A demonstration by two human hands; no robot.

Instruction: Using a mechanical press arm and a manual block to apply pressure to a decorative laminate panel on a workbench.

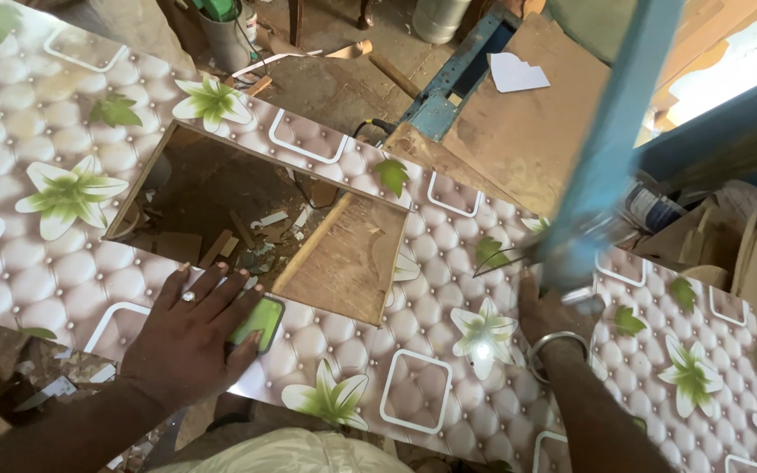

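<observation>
Head view: left hand flat on panel

L hand on panel, cutout behind, saw at R

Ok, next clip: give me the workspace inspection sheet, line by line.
Surface: glossy laminated panel printed with quilted pattern and green-white flowers, with a rectangular cutout.
Job's things: blue tool, blurred, standing on the panel.
Clutter: wood offcuts under the cutout; white paper scrap; cardboard pieces.
Hands: left hand flat on the panel, ring on one finger; right hand at the blue tool's base, bangle on the wrist, grip hidden.
Cables: black cable near the blue frame.
Surroundings: dusty workshop floor, metal containers.
</observation>
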